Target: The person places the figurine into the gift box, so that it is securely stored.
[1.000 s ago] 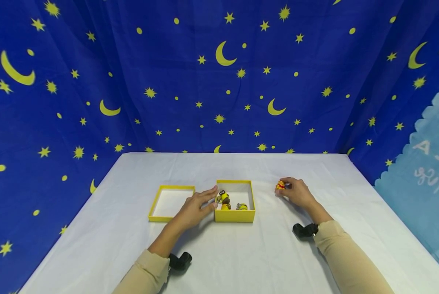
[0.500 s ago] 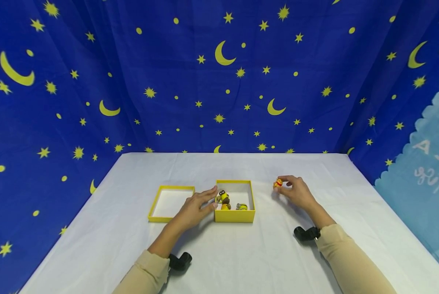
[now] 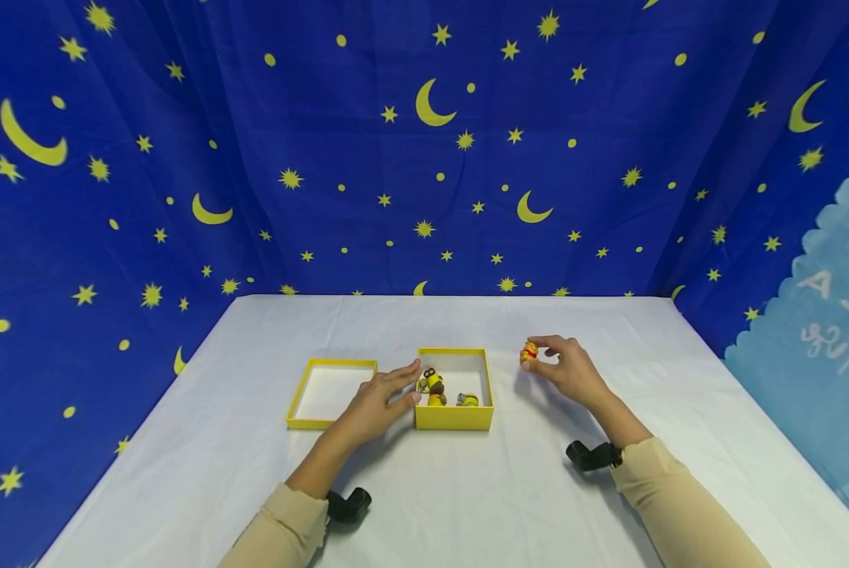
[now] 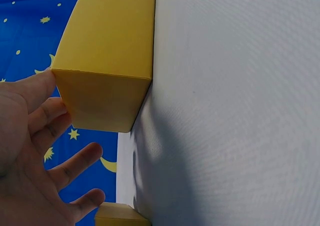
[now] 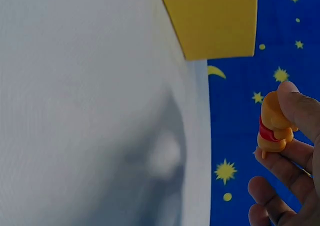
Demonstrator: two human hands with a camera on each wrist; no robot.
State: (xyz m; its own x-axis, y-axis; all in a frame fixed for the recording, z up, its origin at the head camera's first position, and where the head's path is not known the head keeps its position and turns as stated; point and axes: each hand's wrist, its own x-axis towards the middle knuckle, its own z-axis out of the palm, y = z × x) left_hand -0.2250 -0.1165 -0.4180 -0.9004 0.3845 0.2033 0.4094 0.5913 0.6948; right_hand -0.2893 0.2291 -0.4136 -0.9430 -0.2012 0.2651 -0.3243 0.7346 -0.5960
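My right hand (image 3: 574,375) pinches a small orange bear figurine in a red shirt (image 5: 269,131) between thumb and fingers. It holds the figurine above the table, to the right of a yellow box (image 3: 454,418). Against the box's left side rest the fingertips of my left hand (image 3: 378,404), with the fingers spread and fairly straight. Inside the box, a yellow minion figurine with goggles (image 3: 433,379) leans at the left. Beside it is another yellow figure (image 3: 436,400), partly hidden, and a minion figurine (image 3: 468,399) lies near the front right.
A shallow yellow lid (image 3: 311,424) lies inside up, left of the box and behind my left forearm. White cloth (image 3: 524,497) covers the table. A blue curtain with moons and stars (image 3: 368,142) hangs along the back and sides.
My right hand has lifted the bear figurine and carried it slightly left, closer to the box. My left hand and the box have stayed put.
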